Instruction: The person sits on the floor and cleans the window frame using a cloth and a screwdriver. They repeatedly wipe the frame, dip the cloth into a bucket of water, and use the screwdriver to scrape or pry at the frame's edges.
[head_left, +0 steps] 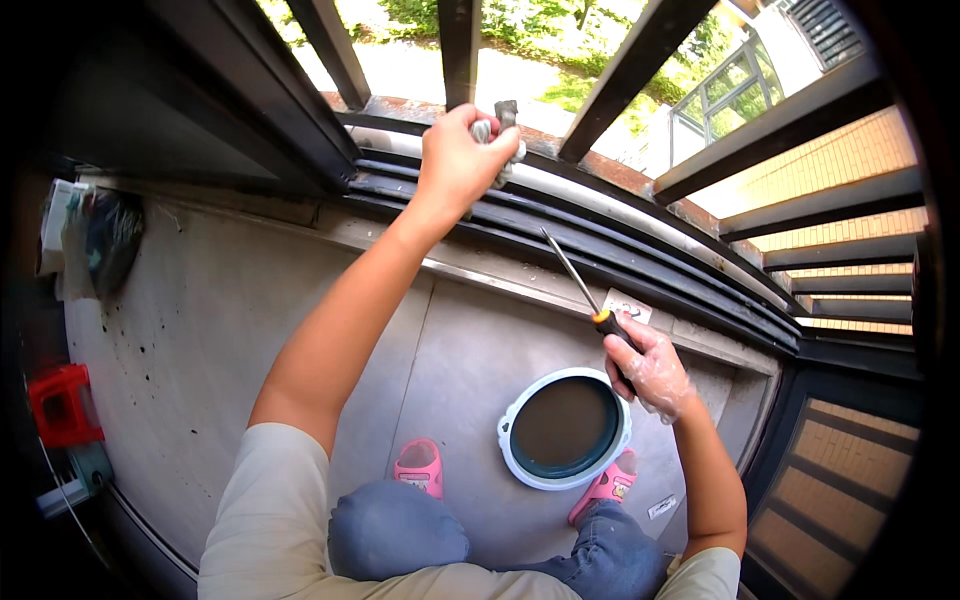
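The left hand [462, 155] pinches 1 crumpled grey cloth [507, 112] at its thumb side; the right hand [652, 368] clasps 1 black-and-yellow-handled metal screwdriver [605, 322], shaft pointing forward-left.

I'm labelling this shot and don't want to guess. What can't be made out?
All in the head view:
Rag: full shape, partly covered by the left hand.
Screwdriver: part of the handle, behind the right hand.
Basin: bottom, under murky water.
Label: print, too small.
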A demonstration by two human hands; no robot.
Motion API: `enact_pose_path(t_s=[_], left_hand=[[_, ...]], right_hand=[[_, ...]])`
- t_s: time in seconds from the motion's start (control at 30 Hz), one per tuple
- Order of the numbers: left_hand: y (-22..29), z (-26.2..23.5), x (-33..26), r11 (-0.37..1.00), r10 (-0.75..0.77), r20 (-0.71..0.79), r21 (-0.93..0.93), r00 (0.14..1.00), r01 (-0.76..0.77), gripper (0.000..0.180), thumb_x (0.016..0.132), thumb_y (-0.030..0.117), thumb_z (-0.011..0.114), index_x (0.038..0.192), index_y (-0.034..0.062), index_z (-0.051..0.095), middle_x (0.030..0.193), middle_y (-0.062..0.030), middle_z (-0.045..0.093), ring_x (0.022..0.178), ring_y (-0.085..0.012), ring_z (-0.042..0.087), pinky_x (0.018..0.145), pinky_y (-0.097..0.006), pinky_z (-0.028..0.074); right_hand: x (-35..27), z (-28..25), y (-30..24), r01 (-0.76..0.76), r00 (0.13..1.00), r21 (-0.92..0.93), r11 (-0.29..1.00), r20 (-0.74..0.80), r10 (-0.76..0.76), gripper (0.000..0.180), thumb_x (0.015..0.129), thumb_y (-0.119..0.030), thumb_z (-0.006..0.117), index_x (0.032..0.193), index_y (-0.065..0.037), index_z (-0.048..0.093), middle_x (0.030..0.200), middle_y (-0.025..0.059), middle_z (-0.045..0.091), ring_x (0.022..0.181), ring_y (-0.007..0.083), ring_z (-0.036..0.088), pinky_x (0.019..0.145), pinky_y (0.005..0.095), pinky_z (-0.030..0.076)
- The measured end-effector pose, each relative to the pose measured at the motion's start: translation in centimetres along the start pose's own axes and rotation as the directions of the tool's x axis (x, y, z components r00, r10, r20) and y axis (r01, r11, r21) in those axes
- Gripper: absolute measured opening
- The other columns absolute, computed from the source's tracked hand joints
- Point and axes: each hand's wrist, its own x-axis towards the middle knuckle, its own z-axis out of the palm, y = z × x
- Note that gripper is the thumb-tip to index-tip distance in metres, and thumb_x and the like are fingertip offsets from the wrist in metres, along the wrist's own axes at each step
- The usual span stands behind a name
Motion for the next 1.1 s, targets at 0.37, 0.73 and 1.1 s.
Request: enact_pose_path(t_s=[0.37,0.73,1.1], left_hand=[[-3.8,5.6,15.5,0.345,0.219,0.446,0.797,0.868,-0.496,0.019,0.083,0.009,0.050,0.091,0.0016,0.065,0.094,-0.0210,0.065,0.090,-0.0341,0.063,0.077,-0.042,0.052],[-2.2,5.4,12.4,0.294,0.245,0.375,0.850,0.894,-0.437,0.023,0.082,0.022,0.061,0.092,0.0017,0.065,0.091,-0.0203,0.065,0.087,-0.0354,0.064,0.076,-0.043,0.051],[0.3,3.1,-15.3,0.819,0.342,0.644,0.152,0.684,-0.553,0.012,0.074,0.004,0.072,0.082,0.0029,0.063,0.076,-0.0097,0.063,0.071,-0.0222,0.063,0.064,-0.031,0.050]], right_hand=[[-15.2,-5.9,10.2,-0.128,0.941,0.260,0.957,-0.272,0.200,0.031,0.091,-0.018,0.054,0.119,-0.004,0.053,0.055,0.0029,0.049,0.039,0.0091,0.043,0.037,0.0228,0.033],[-19.4,-6.2,14.2,-0.187,0.902,0.365,0.912,-0.305,0.307,0.036,0.091,-0.021,0.058,0.122,-0.003,0.053,0.058,0.0015,0.051,0.042,0.0075,0.044,0.039,0.0218,0.034],[-21.7,-4.7,15.7,-0.025,0.882,0.393,0.919,-0.425,0.206,0.048,0.090,-0.034,0.059,0.124,-0.002,0.050,0.056,0.0024,0.050,0.039,0.0080,0.043,0.038,0.0213,0.033]])
